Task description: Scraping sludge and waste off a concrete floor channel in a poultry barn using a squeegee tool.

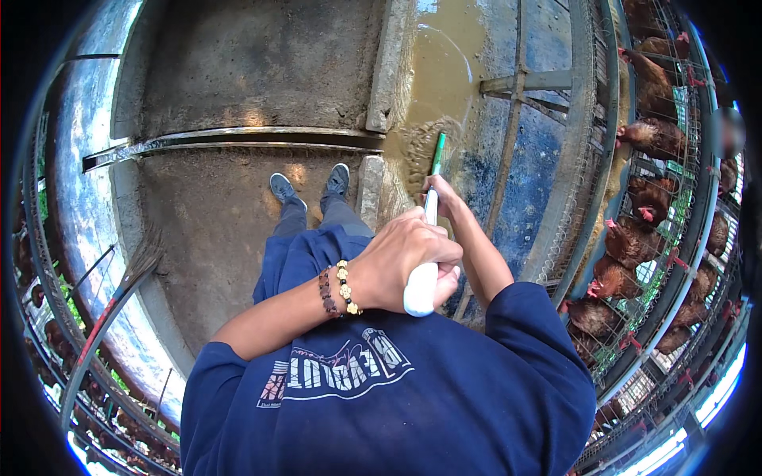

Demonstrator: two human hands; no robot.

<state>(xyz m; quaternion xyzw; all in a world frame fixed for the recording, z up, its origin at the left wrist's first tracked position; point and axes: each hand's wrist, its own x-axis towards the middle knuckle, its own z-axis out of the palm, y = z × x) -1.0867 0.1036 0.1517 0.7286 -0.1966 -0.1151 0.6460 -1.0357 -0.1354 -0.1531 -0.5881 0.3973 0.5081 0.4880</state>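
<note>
My left hand (411, 256), with two beaded bracelets at its wrist, is closed round the white upper end of a long pole handle (421, 288) in front of my chest. Farther down the same pole, my right hand (442, 196) grips it where the white part meets a green part. The pole's green end reaches over murky brown water (446, 83) in a channel to the right of my feet. Around that end the water is churned and rippled. Whatever head the pole has is hidden under the water or cannot be made out.
Wire cages with brown hens (634, 238) line the right side, behind a feed trough and metal frame. A concrete curb (390, 65) borders the channel. A narrow slot (268, 140) crosses the floor ahead of my shoes (337, 179). At left a twig broom (140, 256) leans by a low wall.
</note>
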